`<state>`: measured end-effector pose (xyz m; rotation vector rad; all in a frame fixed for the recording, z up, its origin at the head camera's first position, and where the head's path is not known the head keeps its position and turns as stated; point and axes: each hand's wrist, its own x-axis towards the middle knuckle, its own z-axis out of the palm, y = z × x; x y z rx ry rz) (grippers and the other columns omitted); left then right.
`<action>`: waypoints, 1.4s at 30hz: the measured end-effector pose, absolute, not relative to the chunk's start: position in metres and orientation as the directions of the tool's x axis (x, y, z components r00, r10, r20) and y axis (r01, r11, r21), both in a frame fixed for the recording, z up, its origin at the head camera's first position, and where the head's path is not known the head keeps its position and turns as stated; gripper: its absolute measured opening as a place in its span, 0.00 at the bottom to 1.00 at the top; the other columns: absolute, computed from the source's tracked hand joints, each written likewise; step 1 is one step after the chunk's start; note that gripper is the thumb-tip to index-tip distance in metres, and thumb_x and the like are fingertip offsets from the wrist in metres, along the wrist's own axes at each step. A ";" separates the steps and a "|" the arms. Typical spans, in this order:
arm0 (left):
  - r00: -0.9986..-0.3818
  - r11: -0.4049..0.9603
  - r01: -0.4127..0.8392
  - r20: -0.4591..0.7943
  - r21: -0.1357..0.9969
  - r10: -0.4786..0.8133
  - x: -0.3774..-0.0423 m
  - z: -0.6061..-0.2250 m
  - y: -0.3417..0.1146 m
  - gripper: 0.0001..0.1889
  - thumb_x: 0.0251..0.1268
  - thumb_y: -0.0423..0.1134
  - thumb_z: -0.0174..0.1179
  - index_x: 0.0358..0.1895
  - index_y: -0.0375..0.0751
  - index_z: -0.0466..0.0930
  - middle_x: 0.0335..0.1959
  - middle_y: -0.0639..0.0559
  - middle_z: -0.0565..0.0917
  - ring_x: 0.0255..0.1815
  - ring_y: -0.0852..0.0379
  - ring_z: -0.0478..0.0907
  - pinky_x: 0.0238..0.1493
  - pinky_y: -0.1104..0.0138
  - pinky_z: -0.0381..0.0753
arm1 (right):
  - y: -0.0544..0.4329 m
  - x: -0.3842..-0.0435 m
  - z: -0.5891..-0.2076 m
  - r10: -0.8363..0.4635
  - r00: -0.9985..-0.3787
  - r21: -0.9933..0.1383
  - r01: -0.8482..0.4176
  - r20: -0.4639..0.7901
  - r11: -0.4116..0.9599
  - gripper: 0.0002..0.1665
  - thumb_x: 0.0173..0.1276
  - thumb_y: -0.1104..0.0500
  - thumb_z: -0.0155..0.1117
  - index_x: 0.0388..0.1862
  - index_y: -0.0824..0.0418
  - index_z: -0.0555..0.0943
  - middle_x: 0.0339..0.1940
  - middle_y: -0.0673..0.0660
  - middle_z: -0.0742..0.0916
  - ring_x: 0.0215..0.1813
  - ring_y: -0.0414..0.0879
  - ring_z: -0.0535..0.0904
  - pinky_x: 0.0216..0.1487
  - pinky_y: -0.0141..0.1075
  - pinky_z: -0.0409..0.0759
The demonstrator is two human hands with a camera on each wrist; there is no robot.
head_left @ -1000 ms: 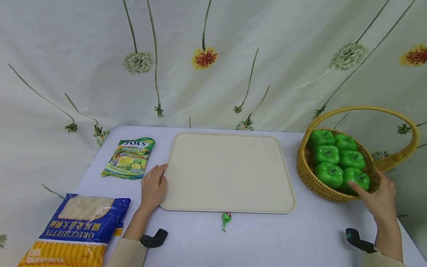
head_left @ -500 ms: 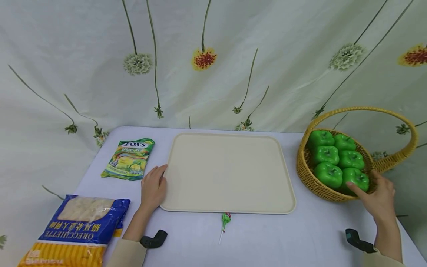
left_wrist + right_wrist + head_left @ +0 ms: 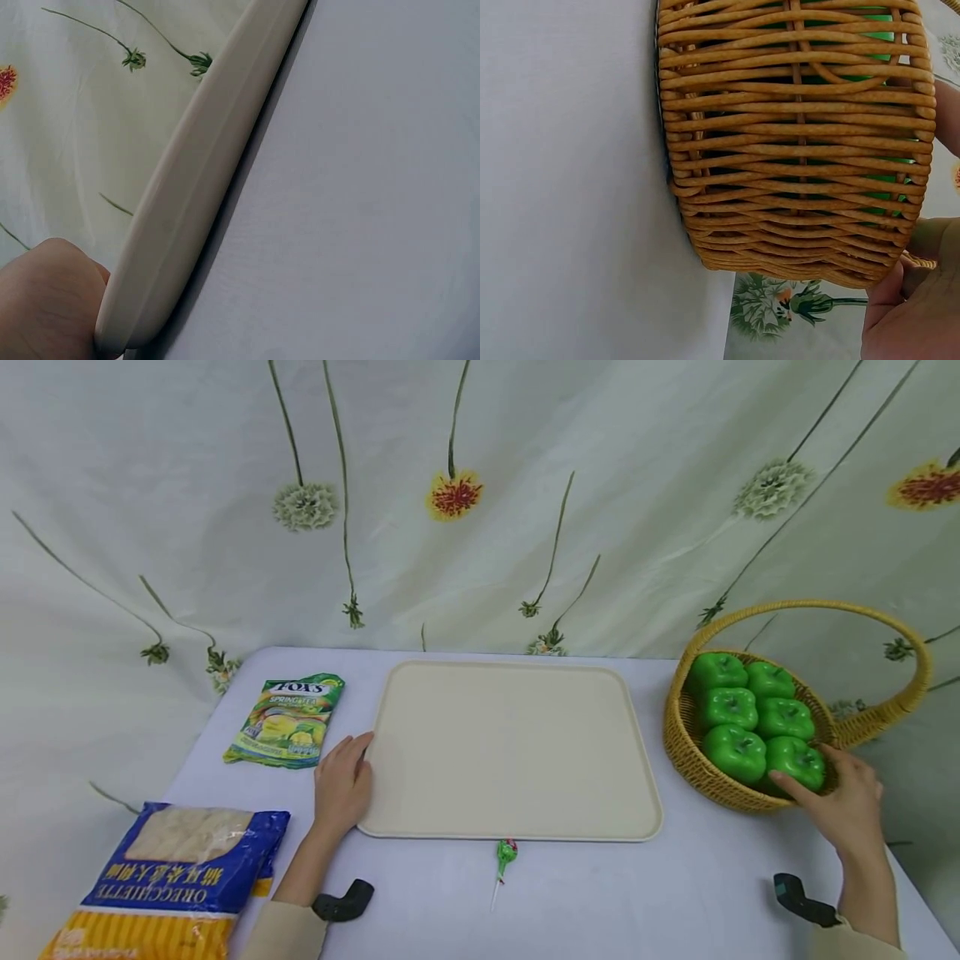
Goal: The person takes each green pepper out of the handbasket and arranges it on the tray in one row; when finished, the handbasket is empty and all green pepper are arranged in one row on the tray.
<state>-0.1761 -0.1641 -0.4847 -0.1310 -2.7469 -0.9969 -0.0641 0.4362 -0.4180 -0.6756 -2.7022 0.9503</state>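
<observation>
In the head view, my left hand [image 3: 342,787] rests at the left edge of a cream tray [image 3: 510,752], its fingertips touching the rim. The left wrist view shows part of that hand [image 3: 49,304] against the tray's rim [image 3: 191,172]. On the right, my right hand [image 3: 846,802] reaches over the rim of a wicker basket [image 3: 701,781]. Its thumb and fingers lie around the nearest green bell pepper [image 3: 797,762], which sits among several others [image 3: 729,707]. From the right wrist, the woven basket wall [image 3: 795,165] hides most of the peppers, with the hand [image 3: 922,315] at the rim.
A green candy bag [image 3: 287,722] lies left of the tray. Nearer is a blue and yellow orecchiette bag [image 3: 161,885]. A green-wrapped lollipop [image 3: 506,853] lies just below the tray's front edge. The basket's tall handle [image 3: 810,604] arches over its back right. A flowered cloth hangs behind the table.
The whole head view has shifted slightly. Both hands keep their places at the tray and the basket, and no object has visibly moved on the table.
</observation>
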 end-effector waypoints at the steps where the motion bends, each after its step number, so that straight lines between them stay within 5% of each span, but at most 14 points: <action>1: -0.972 0.765 0.157 0.234 0.624 0.008 -0.175 -0.484 -0.164 0.23 0.68 0.28 0.44 0.66 0.32 0.71 0.67 0.34 0.73 0.73 0.34 0.61 0.69 0.37 0.52 | 0.436 -0.064 -0.418 0.478 -0.878 -0.631 0.352 0.034 0.691 0.55 0.67 0.44 0.63 0.76 0.73 0.48 0.74 0.81 0.48 0.72 0.76 0.44 0.56 0.73 0.55; 29: -0.967 0.761 0.174 0.253 0.626 0.013 -0.176 -0.488 -0.166 0.23 0.68 0.29 0.45 0.65 0.31 0.71 0.66 0.33 0.73 0.72 0.34 0.61 0.69 0.38 0.51 | 0.437 -0.065 -0.416 0.457 -0.888 -0.601 0.339 0.050 0.724 0.53 0.67 0.43 0.62 0.75 0.74 0.50 0.72 0.83 0.54 0.68 0.78 0.48 0.54 0.71 0.57; 34: -0.964 0.759 0.186 0.267 0.624 0.017 -0.176 -0.488 -0.166 0.23 0.67 0.29 0.46 0.65 0.31 0.71 0.66 0.33 0.74 0.72 0.34 0.62 0.69 0.38 0.51 | 0.441 -0.068 -0.414 0.484 -0.875 -0.640 0.361 0.020 0.678 0.54 0.66 0.43 0.63 0.77 0.70 0.49 0.73 0.82 0.54 0.70 0.79 0.49 0.61 0.72 0.57; 37: -0.964 0.758 0.189 0.267 0.624 0.021 -0.177 -0.488 -0.166 0.23 0.67 0.29 0.46 0.65 0.31 0.72 0.65 0.33 0.74 0.72 0.34 0.62 0.70 0.38 0.51 | 0.445 -0.070 -0.414 0.530 -0.848 -0.650 0.405 -0.003 0.643 0.56 0.65 0.42 0.64 0.79 0.66 0.47 0.74 0.79 0.54 0.71 0.76 0.54 0.61 0.68 0.66; 42: -0.962 0.762 0.190 0.273 0.619 0.018 -0.175 -0.488 -0.166 0.23 0.67 0.29 0.45 0.65 0.31 0.72 0.65 0.33 0.74 0.71 0.34 0.62 0.69 0.39 0.52 | 0.441 -0.070 -0.400 0.564 -0.825 -0.666 0.401 0.035 0.629 0.54 0.65 0.46 0.65 0.79 0.63 0.48 0.74 0.76 0.56 0.69 0.74 0.58 0.43 0.47 0.76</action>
